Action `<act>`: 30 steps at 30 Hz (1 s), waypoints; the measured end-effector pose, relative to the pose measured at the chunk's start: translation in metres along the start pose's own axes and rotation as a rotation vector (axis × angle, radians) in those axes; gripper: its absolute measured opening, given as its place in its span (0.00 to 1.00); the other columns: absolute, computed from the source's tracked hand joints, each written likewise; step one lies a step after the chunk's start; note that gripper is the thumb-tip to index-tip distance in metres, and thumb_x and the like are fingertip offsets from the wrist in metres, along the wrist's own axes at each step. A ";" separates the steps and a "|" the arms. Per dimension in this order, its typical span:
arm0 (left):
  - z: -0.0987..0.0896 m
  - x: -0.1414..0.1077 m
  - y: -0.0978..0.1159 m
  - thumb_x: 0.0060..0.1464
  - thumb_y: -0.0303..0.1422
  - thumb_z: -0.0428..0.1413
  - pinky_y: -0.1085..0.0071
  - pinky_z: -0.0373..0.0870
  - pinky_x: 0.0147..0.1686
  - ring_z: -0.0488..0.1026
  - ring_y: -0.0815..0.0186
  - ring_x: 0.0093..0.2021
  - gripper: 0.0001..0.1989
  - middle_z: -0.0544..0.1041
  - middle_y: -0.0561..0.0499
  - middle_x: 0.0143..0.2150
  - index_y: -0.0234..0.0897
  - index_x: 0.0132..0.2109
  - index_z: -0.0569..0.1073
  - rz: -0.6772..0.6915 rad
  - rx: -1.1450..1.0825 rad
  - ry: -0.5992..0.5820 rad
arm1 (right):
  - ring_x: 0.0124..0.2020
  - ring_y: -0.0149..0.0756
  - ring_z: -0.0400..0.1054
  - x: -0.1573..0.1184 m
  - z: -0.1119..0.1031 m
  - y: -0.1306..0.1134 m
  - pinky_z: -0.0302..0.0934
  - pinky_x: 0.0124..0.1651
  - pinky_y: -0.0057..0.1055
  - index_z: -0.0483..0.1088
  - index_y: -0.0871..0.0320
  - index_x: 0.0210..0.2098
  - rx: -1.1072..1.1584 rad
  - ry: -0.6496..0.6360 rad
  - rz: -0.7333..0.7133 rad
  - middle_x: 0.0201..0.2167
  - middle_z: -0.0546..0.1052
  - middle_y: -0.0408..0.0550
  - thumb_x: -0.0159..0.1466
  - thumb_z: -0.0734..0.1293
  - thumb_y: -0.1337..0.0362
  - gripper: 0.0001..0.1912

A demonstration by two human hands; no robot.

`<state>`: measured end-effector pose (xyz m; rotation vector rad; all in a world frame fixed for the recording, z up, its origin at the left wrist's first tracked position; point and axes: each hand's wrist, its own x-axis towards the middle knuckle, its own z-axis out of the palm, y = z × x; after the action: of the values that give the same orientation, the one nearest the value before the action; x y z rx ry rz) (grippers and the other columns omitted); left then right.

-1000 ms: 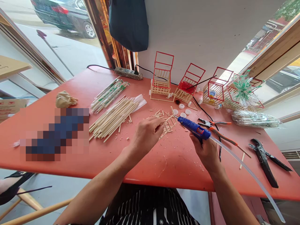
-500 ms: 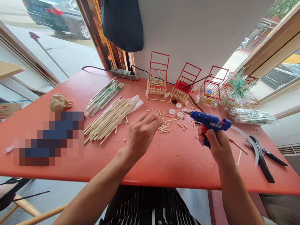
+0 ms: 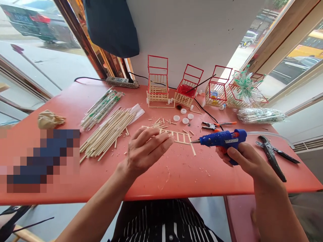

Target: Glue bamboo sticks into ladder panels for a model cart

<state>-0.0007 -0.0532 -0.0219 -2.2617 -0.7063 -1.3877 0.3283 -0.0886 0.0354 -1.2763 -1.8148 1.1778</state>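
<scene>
Pinched in the fingers of my left hand [image 3: 145, 149] is a ladder-like frame of thin wooden sticks [image 3: 183, 143]. The fingers hide part of it, and its right end sticks out past them, with one stick slanting down. My right hand [image 3: 246, 158] is wrapped round the handle of a blue hot glue gun [image 3: 217, 138]. The gun's metal nozzle points left, close by the frame's right end; whether they touch I cannot tell. Behind the frame lie short cut stick pieces [image 3: 158, 124] and small round white caps [image 3: 176, 118].
Left of my left hand lie a pile of wooden sticks [image 3: 108, 132] and wrapped stick packs [image 3: 103, 107]. Small stick chairs [image 3: 157, 89] with red backs line the wall. Orange-handled pliers [image 3: 209, 126] lie behind the glue gun, black-handled cutters [image 3: 271, 156] to its right. A power strip [image 3: 122, 82] sits at the back.
The stick frame now shows larger beneath my left fingers, its right end extending toward the glue gun. The gun has moved lower, its nozzle near that end. The view has shifted right.
</scene>
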 end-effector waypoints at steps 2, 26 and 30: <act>0.000 0.002 0.001 0.65 0.22 0.58 0.64 0.73 0.41 0.78 0.62 0.43 0.12 0.85 0.50 0.41 0.43 0.51 0.78 0.024 0.016 0.010 | 0.22 0.29 0.62 -0.003 -0.001 -0.001 0.58 0.22 0.28 0.72 0.58 0.33 -0.011 0.005 0.007 0.27 0.72 0.47 0.69 0.66 0.39 0.28; -0.001 0.007 0.003 0.64 0.22 0.60 0.65 0.73 0.41 0.77 0.63 0.42 0.08 0.84 0.51 0.38 0.38 0.45 0.79 0.085 0.050 0.041 | 0.21 0.31 0.63 -0.003 -0.014 0.002 0.57 0.23 0.29 0.72 0.59 0.29 -0.221 -0.058 0.019 0.22 0.72 0.49 0.71 0.61 0.38 0.31; 0.000 0.007 0.004 0.64 0.20 0.60 0.63 0.73 0.41 0.77 0.62 0.41 0.07 0.84 0.48 0.37 0.34 0.46 0.79 0.097 0.033 0.038 | 0.22 0.31 0.63 -0.004 -0.013 -0.003 0.57 0.24 0.29 0.71 0.59 0.28 -0.234 -0.015 0.054 0.24 0.74 0.51 0.70 0.62 0.37 0.31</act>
<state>0.0040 -0.0548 -0.0161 -2.2079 -0.5951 -1.3594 0.3393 -0.0884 0.0433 -1.4572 -1.9860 1.0278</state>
